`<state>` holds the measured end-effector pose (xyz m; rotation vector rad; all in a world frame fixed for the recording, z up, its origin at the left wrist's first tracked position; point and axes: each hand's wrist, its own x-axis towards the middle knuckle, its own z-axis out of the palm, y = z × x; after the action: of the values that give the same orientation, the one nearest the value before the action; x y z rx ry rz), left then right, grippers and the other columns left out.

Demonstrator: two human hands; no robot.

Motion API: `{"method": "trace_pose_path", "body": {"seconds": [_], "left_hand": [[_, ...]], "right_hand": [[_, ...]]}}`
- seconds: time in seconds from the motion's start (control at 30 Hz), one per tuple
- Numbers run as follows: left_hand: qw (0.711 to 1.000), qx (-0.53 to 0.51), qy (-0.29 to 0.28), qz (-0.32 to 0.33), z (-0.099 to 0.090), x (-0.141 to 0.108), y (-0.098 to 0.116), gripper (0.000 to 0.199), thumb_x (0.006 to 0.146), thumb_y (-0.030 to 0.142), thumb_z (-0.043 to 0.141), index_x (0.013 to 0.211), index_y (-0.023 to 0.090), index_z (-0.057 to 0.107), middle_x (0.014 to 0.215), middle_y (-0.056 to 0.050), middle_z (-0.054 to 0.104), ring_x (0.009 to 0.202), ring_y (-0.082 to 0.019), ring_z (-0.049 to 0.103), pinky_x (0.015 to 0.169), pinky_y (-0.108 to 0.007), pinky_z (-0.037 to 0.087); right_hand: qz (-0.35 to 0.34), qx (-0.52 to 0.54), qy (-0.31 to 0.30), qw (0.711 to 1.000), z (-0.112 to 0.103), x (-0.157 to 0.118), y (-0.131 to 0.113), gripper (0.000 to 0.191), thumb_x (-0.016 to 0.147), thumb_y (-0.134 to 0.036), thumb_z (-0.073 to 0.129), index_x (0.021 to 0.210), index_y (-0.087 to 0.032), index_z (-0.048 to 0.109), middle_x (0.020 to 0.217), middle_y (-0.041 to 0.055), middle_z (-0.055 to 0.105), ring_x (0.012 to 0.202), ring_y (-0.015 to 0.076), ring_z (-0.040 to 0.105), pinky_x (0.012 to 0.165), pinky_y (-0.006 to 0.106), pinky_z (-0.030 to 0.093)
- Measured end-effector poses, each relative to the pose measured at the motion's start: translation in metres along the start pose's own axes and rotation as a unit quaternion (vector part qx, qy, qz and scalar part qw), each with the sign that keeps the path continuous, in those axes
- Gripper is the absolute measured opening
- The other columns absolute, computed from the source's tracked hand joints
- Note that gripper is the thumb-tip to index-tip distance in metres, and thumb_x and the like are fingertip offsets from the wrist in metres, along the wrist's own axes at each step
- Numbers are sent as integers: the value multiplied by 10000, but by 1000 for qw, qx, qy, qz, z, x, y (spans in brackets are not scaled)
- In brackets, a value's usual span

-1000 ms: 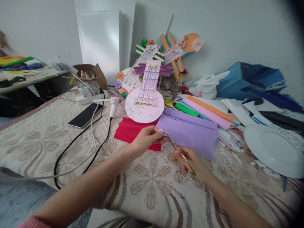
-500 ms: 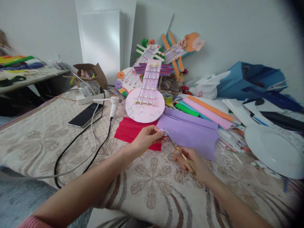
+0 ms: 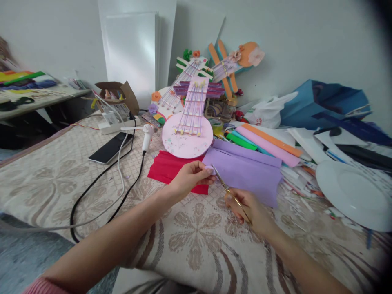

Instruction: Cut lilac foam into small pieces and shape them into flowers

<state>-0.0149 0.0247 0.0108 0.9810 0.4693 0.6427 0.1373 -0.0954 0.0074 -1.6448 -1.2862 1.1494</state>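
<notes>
Between the thumb and fingers of my left hand is a small piece of purple paper. My right hand grips a pair of gold-handled scissors, whose blade tips are at the edge of that piece. Beneath and behind the hands lies a larger purple crepe paper sheet, folded along its far side. A red crepe paper sheet lies partly under my left hand. Just beyond stands a pink toy guitar with purple strings and a round body.
A white glue gun with a black cord and a phone lie on the left. Rolled coloured sheets, a white plate and paper scraps fill the right. More toy guitars lean at the back near a blue bag.
Hardly anything differs. Both hands, the small purple piece and the scissors keep almost the same position; the whole view has shifted very slightly.
</notes>
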Motion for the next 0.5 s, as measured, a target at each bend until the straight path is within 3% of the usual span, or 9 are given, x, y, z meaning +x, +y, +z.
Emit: {"method": "trace_pose_path", "body": {"seconds": [0.2,0.5], "left_hand": [[999,26,-15,-28,-3,0,1,246,683,286,688,716,122,508,711,-31,638,673,-99,614,671,-237,484],[986,115,-74,-92,-8,-1,0,227,674,287,692,774,104,603,723,-53,664,649,-98,622,667,-237,496]], "right_hand": [[43,87,-10,995,1,2,-3,487,737,-656,452,626,-182,479,356,-87,341,303,60,263,337,199,253],[36,116,7,993,-1,5,-1,473,779,-621,426,643,-174,498,365,-78,360,314,63,296,334,184,271]]}}
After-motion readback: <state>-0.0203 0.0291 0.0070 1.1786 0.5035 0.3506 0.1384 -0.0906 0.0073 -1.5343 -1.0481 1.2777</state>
